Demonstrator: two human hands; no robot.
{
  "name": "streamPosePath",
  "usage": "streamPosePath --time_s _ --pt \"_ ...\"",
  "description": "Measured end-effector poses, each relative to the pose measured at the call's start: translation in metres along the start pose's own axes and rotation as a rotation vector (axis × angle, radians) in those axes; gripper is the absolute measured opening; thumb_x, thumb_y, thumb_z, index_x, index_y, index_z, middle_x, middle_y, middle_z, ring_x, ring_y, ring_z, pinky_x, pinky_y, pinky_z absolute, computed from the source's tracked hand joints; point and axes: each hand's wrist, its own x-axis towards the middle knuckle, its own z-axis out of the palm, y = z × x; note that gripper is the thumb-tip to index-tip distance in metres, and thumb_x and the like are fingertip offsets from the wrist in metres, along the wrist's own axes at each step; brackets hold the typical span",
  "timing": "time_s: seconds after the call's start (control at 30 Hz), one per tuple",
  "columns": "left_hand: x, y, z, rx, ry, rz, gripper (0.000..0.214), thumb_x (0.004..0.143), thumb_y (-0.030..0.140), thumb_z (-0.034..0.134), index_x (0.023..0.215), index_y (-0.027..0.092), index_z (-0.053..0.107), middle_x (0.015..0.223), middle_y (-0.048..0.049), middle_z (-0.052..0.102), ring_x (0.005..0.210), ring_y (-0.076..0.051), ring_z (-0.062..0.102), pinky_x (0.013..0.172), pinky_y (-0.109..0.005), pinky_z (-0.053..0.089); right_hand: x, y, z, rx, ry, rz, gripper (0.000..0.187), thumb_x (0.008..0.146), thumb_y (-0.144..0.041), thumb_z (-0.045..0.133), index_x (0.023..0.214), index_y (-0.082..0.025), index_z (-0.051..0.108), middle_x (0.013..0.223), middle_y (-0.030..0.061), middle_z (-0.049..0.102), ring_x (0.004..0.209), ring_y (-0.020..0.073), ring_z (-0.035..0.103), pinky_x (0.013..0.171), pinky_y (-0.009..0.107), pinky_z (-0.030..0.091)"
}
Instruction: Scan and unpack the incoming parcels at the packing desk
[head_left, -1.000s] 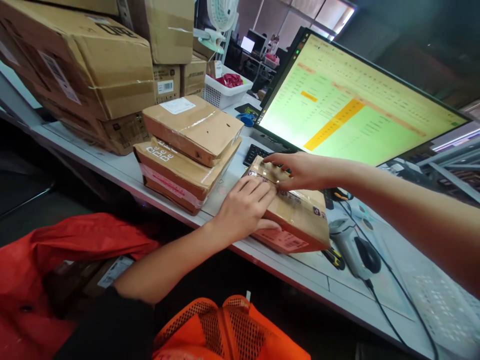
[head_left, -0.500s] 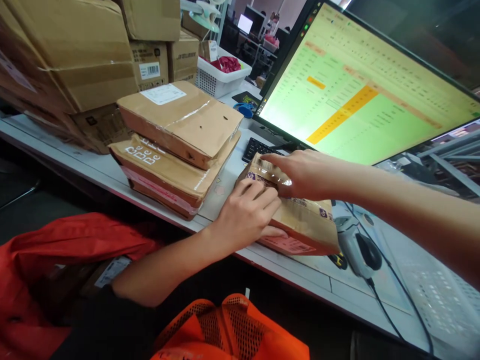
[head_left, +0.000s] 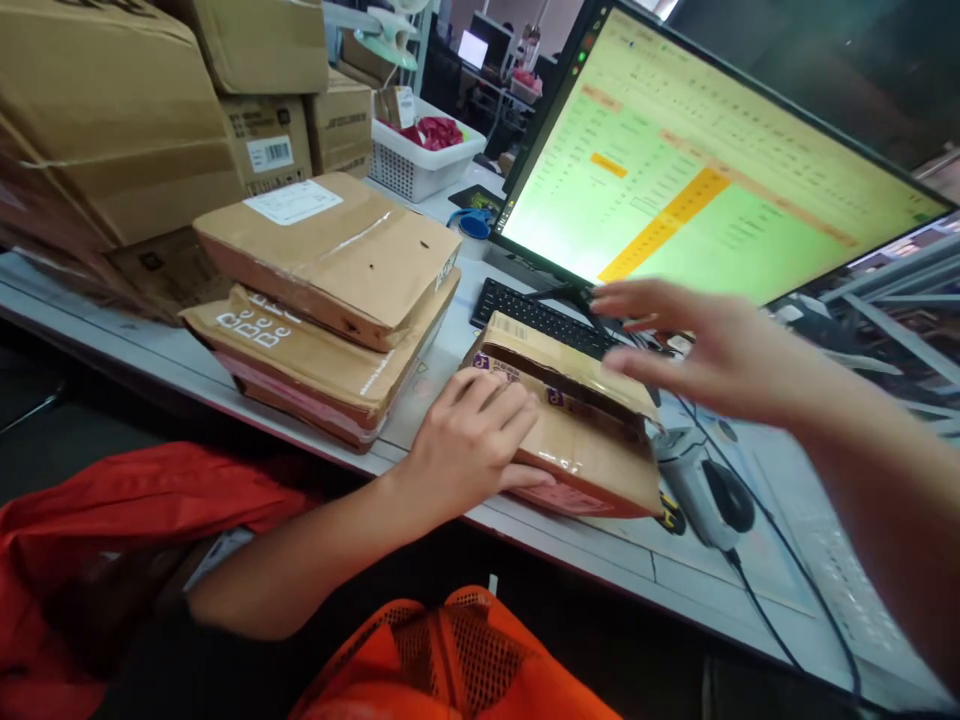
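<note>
Cardboard box sits pinched in the left grip, the right grip spread near the box's flap.

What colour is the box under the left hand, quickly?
The box is brown, with purple-printed tape; head view.
</note>
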Motion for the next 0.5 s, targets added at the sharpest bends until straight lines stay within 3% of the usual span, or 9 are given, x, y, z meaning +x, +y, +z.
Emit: streamPosePath --time_s 0.07,0.17,0.23,0.33,0.43,0.5 --pt "0.0 0.002 -0.001 0.002 -0.003 -0.001 0.06 0.086 0.064 0.074 0.117 0.013 0.069 0.116 -0.0123 0.071 0.107 -0.031 0.059 0.101 -0.045 0.042 -0.022 0.006 0.021 0.05 -0.109 -0.02 0.08 0.074 -0.07 0.074 0.139 -0.025 0.064 0.132 0.0093 0.071 0.111 0.0316 0.07 0.091 0.046 0.058" --pt "0.001 0.005 -0.005 0.029 -0.017 -0.009 0.059 0.085 0.065 0.074 0.114 0.014 0.07 0.112 -0.0123 0.071 0.103 -0.03 0.059 0.097 -0.045 0.044 -0.033 0.029 0.036 0.135 -0.048 0.106 0.064 0.083 -0.07 0.063 0.127 -0.025 0.071 0.116 0.0082 0.076 0.103 0.0288 0.071 0.088 0.042 0.057" --pt "0.007 0.005 -0.009 0.055 -0.042 -0.006 0.06 0.086 0.068 0.072 0.113 0.014 0.07 0.109 -0.0124 0.071 0.1 -0.03 0.059 0.093 -0.044 0.045 -0.022 0.049 0.031 0.199 -0.013 0.193 0.057 0.089 -0.073 0.054 0.109 -0.024 0.076 0.094 0.0059 0.077 0.088 0.0249 0.07 0.077 0.038 0.055" --pt "0.029 0.001 -0.016 0.099 -0.135 -0.002 0.052 0.094 0.066 0.062 0.104 0.015 0.071 0.102 -0.0106 0.07 0.097 -0.028 0.06 0.084 -0.041 0.045 0.012 0.075 0.017 0.208 -0.119 0.251 0.063 0.084 -0.081 0.054 0.083 -0.022 0.075 0.075 0.0043 0.069 0.072 0.0205 0.06 0.066 0.034 0.046" --pt "0.06 -0.004 -0.017 0.104 -0.267 -0.043 0.046 0.102 0.057 0.053 0.085 0.018 0.069 0.088 -0.0061 0.069 0.087 -0.024 0.061 0.074 -0.037 0.043 0.042 0.089 0.016 0.147 -0.252 0.319 0.065 0.083 -0.082 0.057 0.077 -0.019 0.072 0.073 0.006 0.067 0.069 0.0185 0.056 0.066 0.033 0.043" --pt "0.076 -0.007 -0.014 0.106 -0.315 -0.083 0.046 0.103 0.056 0.052 0.085 0.018 0.069 0.088 -0.0053 0.068 0.086 -0.023 0.061 0.075 -0.035 0.044 0.05 0.09 0.024 0.088 -0.253 0.358 0.065 0.087 -0.079 0.055 0.081 -0.017 0.074 0.077 0.0083 0.069 0.071 0.0191 0.057 0.069 0.033 0.044"
